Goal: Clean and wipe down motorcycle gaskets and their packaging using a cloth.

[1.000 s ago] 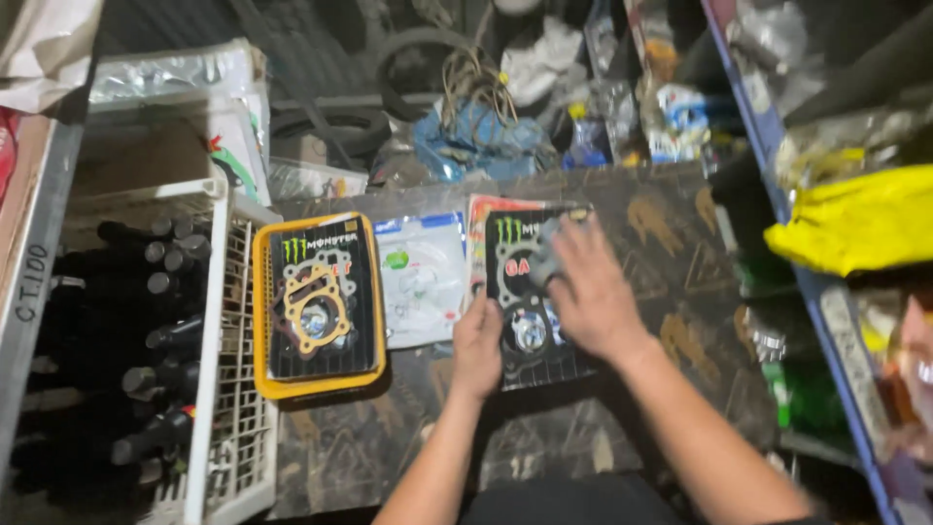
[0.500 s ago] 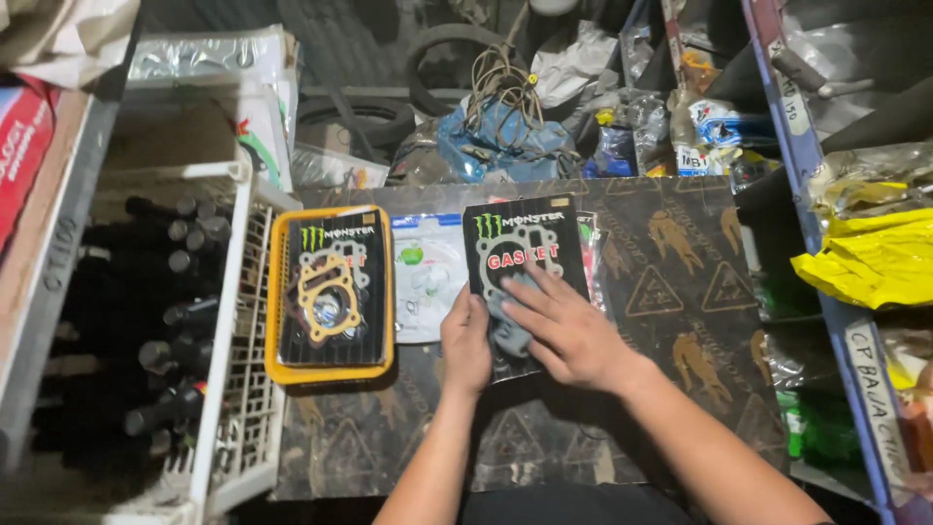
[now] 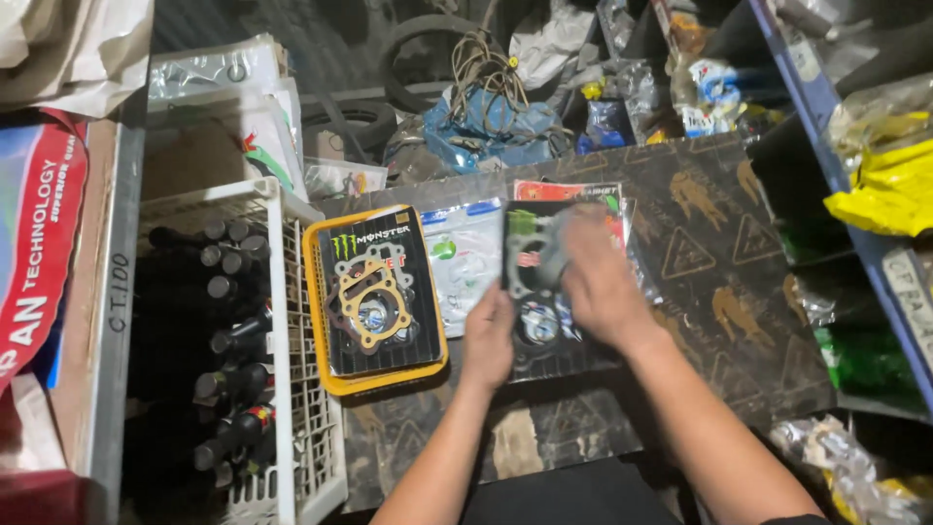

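A black gasket-set packet [image 3: 540, 292] lies on the dark patterned bench [image 3: 719, 282]. My left hand [image 3: 489, 335] presses on its lower left edge. My right hand [image 3: 598, 282] rests flat over its right side, holding a grey cloth-like piece [image 3: 556, 251] against it; the hand is blurred. Left of it lie a clear packet with a light card [image 3: 465, 255] and a yellow-edged black gasket packet [image 3: 374, 297] showing a tan gasket.
A white plastic crate [image 3: 292, 321] of dark bottles stands at the left edge of the bench. Behind the bench sit a blue bag with coiled cable [image 3: 486, 117] and assorted packets. Blue shelving [image 3: 826, 146] with a yellow bag [image 3: 884, 185] is on the right.
My right hand has slid up and down across the black packet with the grey piece; my left hand stayed on its lower left. The camera view shifted slightly.
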